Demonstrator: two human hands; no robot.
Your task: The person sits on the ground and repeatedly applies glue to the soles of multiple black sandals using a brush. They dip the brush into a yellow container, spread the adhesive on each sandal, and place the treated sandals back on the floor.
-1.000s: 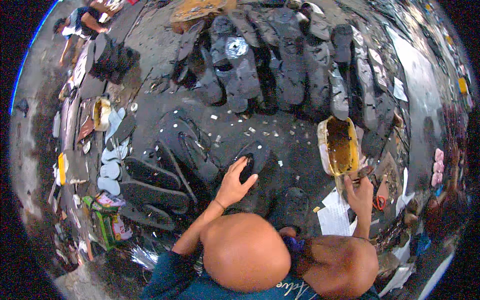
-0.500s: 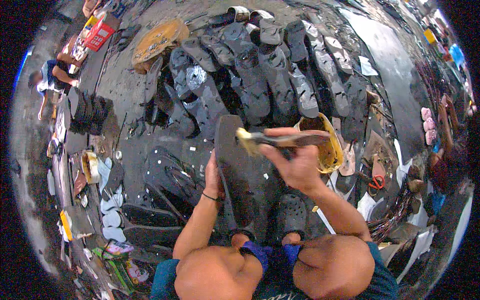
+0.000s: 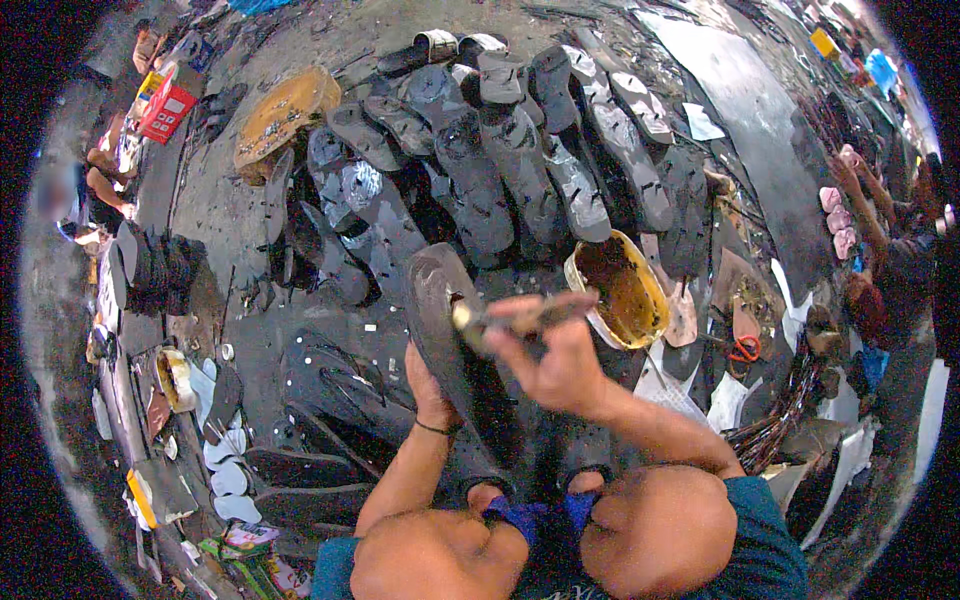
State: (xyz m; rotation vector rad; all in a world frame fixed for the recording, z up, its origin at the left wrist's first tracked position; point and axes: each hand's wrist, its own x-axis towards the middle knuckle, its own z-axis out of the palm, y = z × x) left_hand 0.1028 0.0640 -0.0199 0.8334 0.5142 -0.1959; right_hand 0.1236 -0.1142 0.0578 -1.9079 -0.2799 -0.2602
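A long dark shoe sole (image 3: 436,280) stands tilted before me, its lower end between my feet. My left hand (image 3: 430,392) is closed round its left edge from behind, the fingers mostly hidden. My right hand (image 3: 562,368) grips a brush (image 3: 515,314) held level, blurred by motion. The pale bristle end is at the sole's upper face, near a dark spot; whether it touches cannot be told. To the right of this hand sits a yellowish tub (image 3: 660,318), with brown, sticky-looking stuff coating its inside.
Rows of dark soles with straps (image 3: 490,190) lie ahead. An orange-brown slab (image 3: 285,110) lies far left, red-handled scissors (image 3: 744,349) at the right. Loose soles and scraps (image 3: 235,480) lie to my left. Other people sit at the left (image 3: 108,190) and right (image 3: 890,240) edges.
My right hand and the brush have moved left and down, nearer the sole. The sole's top leans further left. The whole view has shifted slightly.
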